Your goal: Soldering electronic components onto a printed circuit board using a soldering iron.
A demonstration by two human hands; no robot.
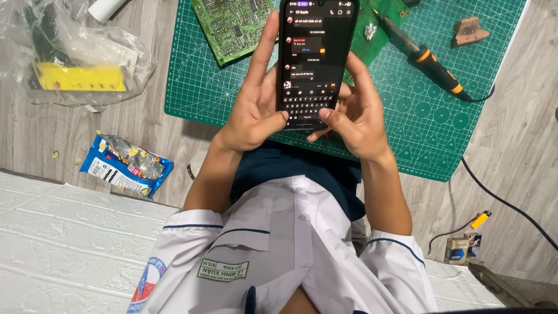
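Between our two hands we held a black smartphone (314, 58) upright over the near edge of the green cutting mat (407, 116), its lit screen showing a dark chat view and keyboard. Our left hand (256, 110) gripped the phone's left edge, index finger stretched up along its side and thumb resting on the keyboard. Our right hand (357, 119) cupped the right edge, its thumb pressed on the lower screen as well. Beyond the left hand lay a green circuit board (229, 26) on the mat. Beyond and to the right of the right hand lay a soldering iron (424, 55) with an orange-and-black handle. Well to the left of the left hand sat a blue snack packet (125, 166) on the wooden floor.
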